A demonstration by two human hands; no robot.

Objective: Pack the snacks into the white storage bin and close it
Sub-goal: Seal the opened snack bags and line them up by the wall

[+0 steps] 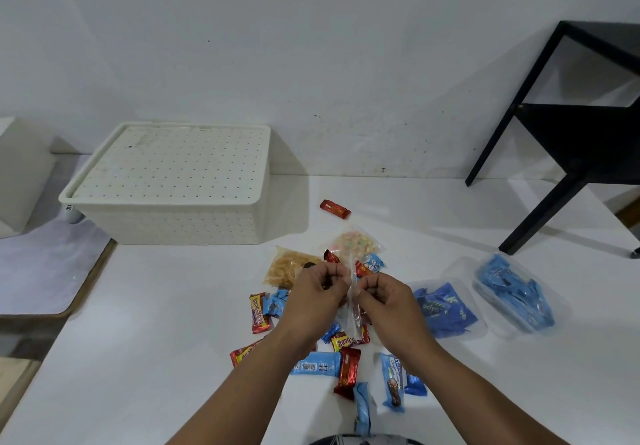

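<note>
The white storage bin stands at the back left of the white surface with its dotted lid on. A pile of red and blue wrapped snacks lies in the middle. Above it my left hand and my right hand each pinch the top edge of a clear plastic bag that hangs between them. Behind the hands lie a bag of yellow chips and a bag of pastel candies. One red bar lies alone near the bin.
Two clear bags of blue packets lie to the right. A black side table stands at the back right. The wall runs close behind the bin. A white box sits at the far left.
</note>
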